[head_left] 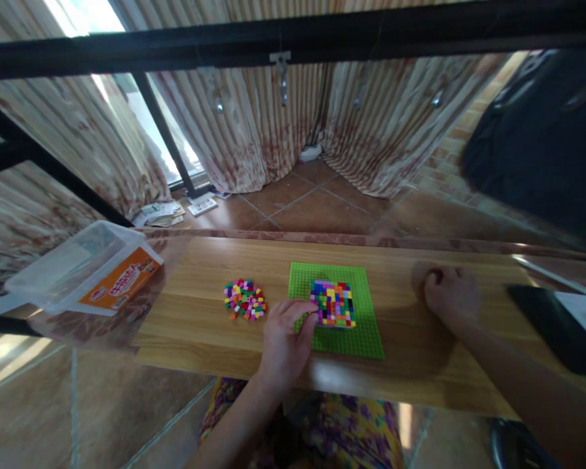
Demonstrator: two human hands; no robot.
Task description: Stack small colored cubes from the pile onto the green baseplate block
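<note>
In the head view, a wooden table [200,326] is seen from above, with a green baseplate [366,326] lying flat near its middle. A block of small coloured bricks [333,302] is built on the plate's centre, covering only part of it. The left hand [286,339] is laid at the plate's left edge, its fingers curled loosely with the tips touching the left side of the block; whether a brick is pinched between them cannot be told. A loose pile of coloured bricks [245,299] lies on the bare wood just left of the plate, near the left hand but apart from it. The right hand [450,296] is rested on the table to the right of the plate, well apart from it, clenched into a loose fist with nothing seen in it. A clear plastic tub [85,267] with an orange label is tilted at the table's left end. A dark flat object [551,326] lies at the right end. Striped curtains [254,130] hang beyond, over a tiled floor [317,202], and a black bar [293,36] crosses the top.
</note>
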